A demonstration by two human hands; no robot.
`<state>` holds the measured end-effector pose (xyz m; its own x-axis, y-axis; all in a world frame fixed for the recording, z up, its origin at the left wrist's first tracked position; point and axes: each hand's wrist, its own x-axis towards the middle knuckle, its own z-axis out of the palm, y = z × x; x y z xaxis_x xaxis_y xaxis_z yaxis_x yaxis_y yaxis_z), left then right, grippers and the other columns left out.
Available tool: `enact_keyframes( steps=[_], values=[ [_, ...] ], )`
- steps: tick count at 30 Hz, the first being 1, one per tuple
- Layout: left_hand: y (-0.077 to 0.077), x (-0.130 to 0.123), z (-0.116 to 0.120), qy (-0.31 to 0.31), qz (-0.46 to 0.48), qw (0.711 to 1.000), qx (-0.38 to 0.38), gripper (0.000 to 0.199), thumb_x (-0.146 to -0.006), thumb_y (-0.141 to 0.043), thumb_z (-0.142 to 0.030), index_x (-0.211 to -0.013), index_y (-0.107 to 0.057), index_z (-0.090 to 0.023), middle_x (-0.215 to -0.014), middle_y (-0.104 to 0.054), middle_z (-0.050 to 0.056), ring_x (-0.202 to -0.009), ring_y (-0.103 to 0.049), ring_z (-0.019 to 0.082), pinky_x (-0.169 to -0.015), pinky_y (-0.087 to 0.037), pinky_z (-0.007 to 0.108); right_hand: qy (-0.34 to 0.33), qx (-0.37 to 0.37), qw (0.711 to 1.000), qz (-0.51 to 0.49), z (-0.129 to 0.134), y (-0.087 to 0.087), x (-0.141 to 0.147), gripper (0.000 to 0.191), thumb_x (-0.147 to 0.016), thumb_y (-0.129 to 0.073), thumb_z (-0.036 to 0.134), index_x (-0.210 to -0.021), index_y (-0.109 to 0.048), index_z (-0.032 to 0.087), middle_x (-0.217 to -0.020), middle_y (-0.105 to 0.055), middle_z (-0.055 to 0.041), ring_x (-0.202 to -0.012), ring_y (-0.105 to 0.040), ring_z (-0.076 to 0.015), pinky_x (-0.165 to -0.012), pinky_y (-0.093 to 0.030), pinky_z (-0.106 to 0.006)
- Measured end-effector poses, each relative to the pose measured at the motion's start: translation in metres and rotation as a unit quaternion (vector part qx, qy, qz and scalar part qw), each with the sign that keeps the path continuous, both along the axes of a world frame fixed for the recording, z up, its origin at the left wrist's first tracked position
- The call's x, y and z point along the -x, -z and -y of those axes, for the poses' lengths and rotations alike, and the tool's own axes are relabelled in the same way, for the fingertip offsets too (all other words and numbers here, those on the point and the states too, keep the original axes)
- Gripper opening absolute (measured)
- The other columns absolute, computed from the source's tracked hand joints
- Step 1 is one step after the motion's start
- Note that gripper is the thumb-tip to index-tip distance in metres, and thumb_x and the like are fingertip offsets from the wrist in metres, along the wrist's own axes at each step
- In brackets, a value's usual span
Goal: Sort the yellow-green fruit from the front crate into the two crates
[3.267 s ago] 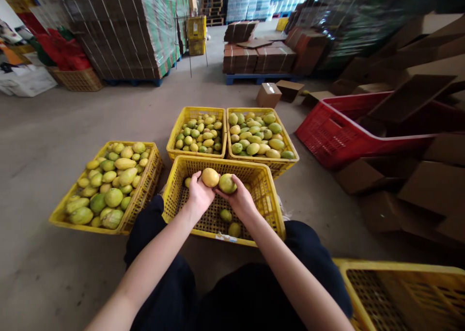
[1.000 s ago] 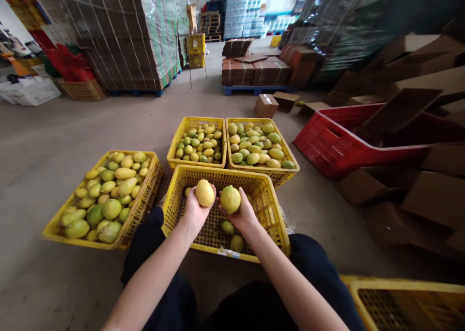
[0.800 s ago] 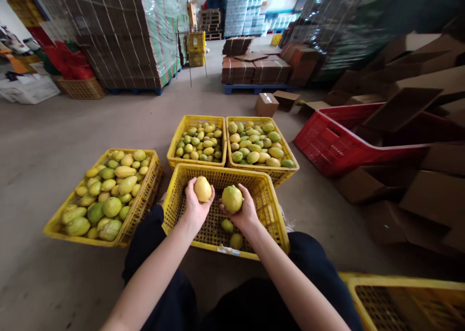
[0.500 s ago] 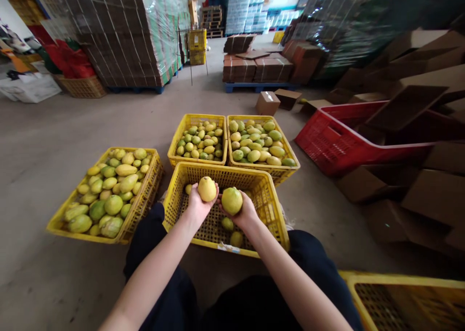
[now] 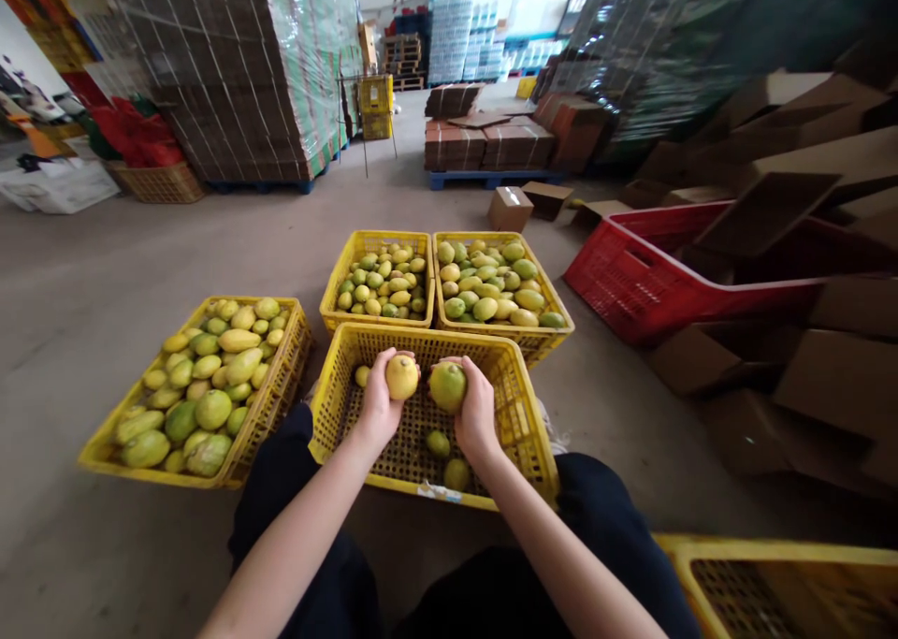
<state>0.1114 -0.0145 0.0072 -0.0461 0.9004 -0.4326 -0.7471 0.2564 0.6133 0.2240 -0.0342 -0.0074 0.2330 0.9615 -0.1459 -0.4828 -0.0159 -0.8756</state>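
Note:
My left hand is wrapped round the side of a smooth, rounded yellow fruit with a small stem mark. In my right hand is a greener round fruit, gripped from its right side. Both fruits are held side by side, a small gap apart, above a yellow plastic crate between my legs. A few loose fruits lie in that crate, among them a green one and a darker one. The exact kind of fruit is unclear; it resembles papaya.
Fruit-filled yellow crates stand behind left, behind right and at my left. Part of another yellow crate shows at lower right. A red crate and cardboard boxes lie to the right.
My hands have turned the two fruits and now grip them more from the sides, where the palms were cupped beneath them. The view has tilted slightly up.

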Motion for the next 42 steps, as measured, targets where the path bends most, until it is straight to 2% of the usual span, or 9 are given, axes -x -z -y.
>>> enact_keyframes(
  steps=[5,12,16,19,22,26,29,33,42],
  values=[
    [0.006,-0.007,0.010,0.012,-0.124,0.989,-0.080,0.027,-0.082,-0.053,-0.028,-0.067,-0.070,-0.013,-0.074,-0.071,0.005,-0.075,-0.066,0.016,-0.073,-0.048,0.023,0.065,-0.073,0.983,0.157,0.012,-0.010,0.005,0.029,-0.087,-0.054,0.043,-0.071,-0.068,0.024,-0.082,-0.070,-0.0007,-0.088,-0.061,-0.0212,-0.081,-0.047,-0.030],
    [0.005,-0.001,0.004,0.015,-0.040,0.998,-0.050,0.039,-0.089,-0.044,-0.035,-0.088,-0.075,-0.011,-0.092,-0.074,0.009,-0.085,-0.067,0.019,-0.078,-0.049,0.026,0.041,-0.027,0.997,0.059,0.004,-0.001,0.005,0.020,-0.080,-0.061,0.038,-0.087,-0.073,0.024,-0.103,-0.072,0.0005,-0.103,-0.060,-0.0207,-0.090,-0.047,-0.030],
    [0.000,0.005,-0.003,0.034,0.083,0.995,0.031,0.036,-0.086,-0.046,-0.031,-0.103,-0.072,-0.013,-0.092,-0.073,0.010,-0.080,-0.068,0.021,-0.075,-0.053,0.030,-0.039,0.062,0.993,-0.088,-0.004,-0.002,0.002,0.026,-0.071,-0.066,0.033,-0.095,-0.070,0.024,-0.092,-0.073,0.0006,-0.084,-0.066,-0.0199,-0.062,-0.053,-0.027],
    [-0.003,0.007,-0.007,0.033,0.114,0.992,0.045,0.038,-0.083,-0.047,-0.022,-0.114,-0.068,-0.016,-0.089,-0.072,0.009,-0.077,-0.068,0.021,-0.068,-0.056,0.031,-0.091,0.092,0.981,-0.143,-0.007,-0.006,-0.001,0.024,-0.074,-0.063,0.034,-0.094,-0.067,0.022,-0.078,-0.071,-0.0012,-0.058,-0.062,-0.0167,-0.036,-0.040,-0.022],
    [-0.004,0.010,-0.009,0.047,0.131,0.988,0.069,0.035,-0.085,-0.048,-0.022,-0.114,-0.066,-0.013,-0.086,-0.070,0.010,-0.069,-0.067,0.019,-0.057,-0.055,0.025,-0.120,0.097,0.966,-0.207,-0.007,-0.010,-0.004,0.027,-0.081,-0.056,0.040,-0.094,-0.066,0.018,-0.069,-0.069,-0.0032,-0.041,-0.051,-0.0127,-0.026,-0.026,-0.020],
    [-0.005,0.014,-0.007,0.063,0.144,0.985,0.076,0.033,-0.085,-0.052,-0.031,-0.109,-0.067,-0.014,-0.087,-0.071,0.010,-0.052,-0.059,0.012,-0.042,-0.048,0.019,-0.130,0.135,0.935,-0.301,-0.005,-0.015,-0.010,0.030,-0.087,-0.049,0.039,-0.097,-0.066,0.016,-0.070,-0.071,-0.0068,-0.047,-0.057,-0.0140,-0.036,-0.044,-0.022],
    [-0.005,0.014,-0.005,0.043,0.169,0.984,0.044,0.031,-0.085,-0.049,-0.031,-0.103,-0.068,-0.014,-0.086,-0.071,0.010,-0.063,-0.066,0.016,-0.052,-0.055,0.023,-0.125,0.148,0.923,-0.332,-0.003,-0.017,-0.011,0.027,-0.086,-0.050,0.035,-0.097,-0.067,0.016,-0.077,-0.073,-0.0090,-0.063,-0.067,-0.0193,-0.050,-0.055,-0.027],
    [-0.003,0.009,-0.003,0.003,0.216,0.976,0.018,0.027,-0.085,-0.047,-0.025,-0.098,-0.068,-0.015,-0.093,-0.072,0.008,-0.083,-0.070,0.020,-0.068,-0.058,0.027,-0.101,0.151,0.921,-0.346,-0.002,-0.013,-0.007,0.022,-0.083,-0.054,0.033,-0.093,-0.067,0.018,-0.079,-0.074,-0.0071,-0.074,-0.071,-0.0229,-0.056,-0.059,-0.032],
    [0.000,0.011,-0.003,0.000,0.197,0.980,0.007,0.031,-0.085,-0.051,-0.031,-0.105,-0.066,-0.014,-0.098,-0.071,0.009,-0.093,-0.070,0.022,-0.075,-0.059,0.029,-0.019,0.127,0.913,-0.387,-0.013,-0.019,-0.029,0.024,-0.076,-0.055,0.027,-0.096,-0.064,0.018,-0.080,-0.073,-0.0073,-0.075,-0.070,-0.0223,-0.057,-0.059,-0.031]
  ],
)
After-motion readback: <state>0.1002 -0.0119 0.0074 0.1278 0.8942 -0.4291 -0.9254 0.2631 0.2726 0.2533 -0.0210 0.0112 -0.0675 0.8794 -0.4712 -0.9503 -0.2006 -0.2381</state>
